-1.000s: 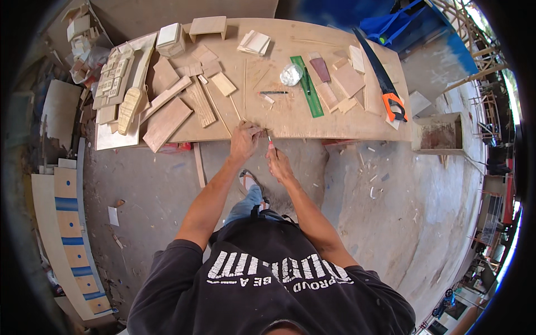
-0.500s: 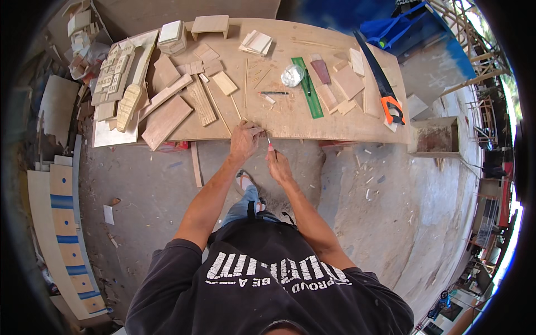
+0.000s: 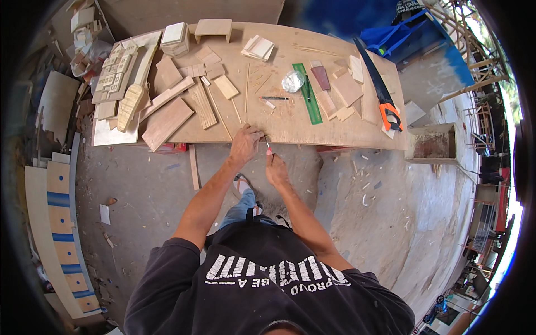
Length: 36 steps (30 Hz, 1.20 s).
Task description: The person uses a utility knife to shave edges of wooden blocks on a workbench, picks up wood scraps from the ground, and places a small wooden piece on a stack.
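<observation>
At the front edge of the worktable, my left hand (image 3: 245, 144) has its fingers pinched together on the tabletop. What they hold is too small and covered to make out. Just to its right, my right hand (image 3: 276, 168) grips a slim hand tool (image 3: 269, 149) with a red handle and a thin metal shaft. The shaft points away from me, its tip close to my left fingertips. A thin wooden stick (image 3: 237, 110) lies just beyond my left hand. Farther up are a pencil (image 3: 274, 98) and a small white piece (image 3: 270, 104).
The wooden worktable (image 3: 195, 132) carries loose boards (image 3: 167, 124), a green ruler (image 3: 314, 106), a round clear container with white contents (image 3: 292, 81) and an orange-handled handsaw (image 3: 385, 100). At left stands a carved wooden model (image 3: 130, 106). Offcuts litter the concrete floor (image 3: 357, 223).
The view has shifted slightly, so the table edge sits lower in the picture. Both hands keep their grips at nearly the same place, with only a slight movement of the tool.
</observation>
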Each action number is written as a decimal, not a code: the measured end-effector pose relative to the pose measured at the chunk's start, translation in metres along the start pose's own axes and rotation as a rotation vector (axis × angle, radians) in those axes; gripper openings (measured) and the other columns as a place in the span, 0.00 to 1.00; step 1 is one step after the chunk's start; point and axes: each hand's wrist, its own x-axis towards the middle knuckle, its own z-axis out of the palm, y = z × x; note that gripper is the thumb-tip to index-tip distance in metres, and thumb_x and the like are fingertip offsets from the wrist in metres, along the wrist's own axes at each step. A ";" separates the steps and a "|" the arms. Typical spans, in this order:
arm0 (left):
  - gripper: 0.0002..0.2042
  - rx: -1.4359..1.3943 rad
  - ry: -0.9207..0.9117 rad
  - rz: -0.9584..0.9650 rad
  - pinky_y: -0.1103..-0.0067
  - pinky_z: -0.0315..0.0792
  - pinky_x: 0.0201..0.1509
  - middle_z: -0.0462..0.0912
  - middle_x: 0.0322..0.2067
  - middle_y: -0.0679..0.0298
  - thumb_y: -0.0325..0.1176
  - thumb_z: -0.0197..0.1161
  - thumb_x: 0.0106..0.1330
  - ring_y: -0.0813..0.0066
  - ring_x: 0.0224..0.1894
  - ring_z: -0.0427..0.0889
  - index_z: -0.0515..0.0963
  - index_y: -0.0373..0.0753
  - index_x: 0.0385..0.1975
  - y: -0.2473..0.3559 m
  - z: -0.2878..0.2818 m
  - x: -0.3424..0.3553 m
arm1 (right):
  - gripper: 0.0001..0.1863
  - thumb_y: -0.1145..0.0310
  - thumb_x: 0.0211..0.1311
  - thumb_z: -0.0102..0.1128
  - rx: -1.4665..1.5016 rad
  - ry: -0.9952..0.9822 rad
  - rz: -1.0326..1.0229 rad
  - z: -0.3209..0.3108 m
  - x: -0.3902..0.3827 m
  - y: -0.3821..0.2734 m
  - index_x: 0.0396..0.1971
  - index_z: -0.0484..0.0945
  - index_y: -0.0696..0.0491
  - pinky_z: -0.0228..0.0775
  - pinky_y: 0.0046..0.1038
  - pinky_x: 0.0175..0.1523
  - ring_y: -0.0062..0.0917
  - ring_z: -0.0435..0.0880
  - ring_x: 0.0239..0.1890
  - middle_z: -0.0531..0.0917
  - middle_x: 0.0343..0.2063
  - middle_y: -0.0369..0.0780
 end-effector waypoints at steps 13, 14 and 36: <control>0.10 -0.145 0.007 -0.017 0.66 0.77 0.45 0.84 0.37 0.51 0.16 0.59 0.56 0.50 0.41 0.80 0.83 0.31 0.36 -0.008 0.008 -0.004 | 0.32 0.46 0.77 0.36 -0.112 -0.001 0.000 -0.004 0.005 -0.004 0.40 0.77 0.64 0.69 0.56 0.53 0.65 0.79 0.46 0.80 0.39 0.67; 0.10 -0.148 0.006 -0.024 0.66 0.77 0.45 0.84 0.37 0.51 0.16 0.59 0.56 0.50 0.41 0.80 0.83 0.31 0.36 -0.009 0.009 -0.004 | 0.32 0.46 0.76 0.37 -0.090 0.000 0.010 -0.005 0.004 -0.005 0.40 0.77 0.64 0.70 0.56 0.52 0.65 0.79 0.46 0.81 0.39 0.66; 0.06 -0.134 0.066 -0.119 0.66 0.78 0.45 0.84 0.34 0.49 0.20 0.62 0.60 0.50 0.39 0.82 0.83 0.30 0.36 -0.008 0.005 -0.008 | 0.31 0.47 0.75 0.40 -0.085 0.078 0.014 0.007 0.011 -0.017 0.40 0.78 0.63 0.71 0.55 0.52 0.63 0.80 0.44 0.81 0.36 0.66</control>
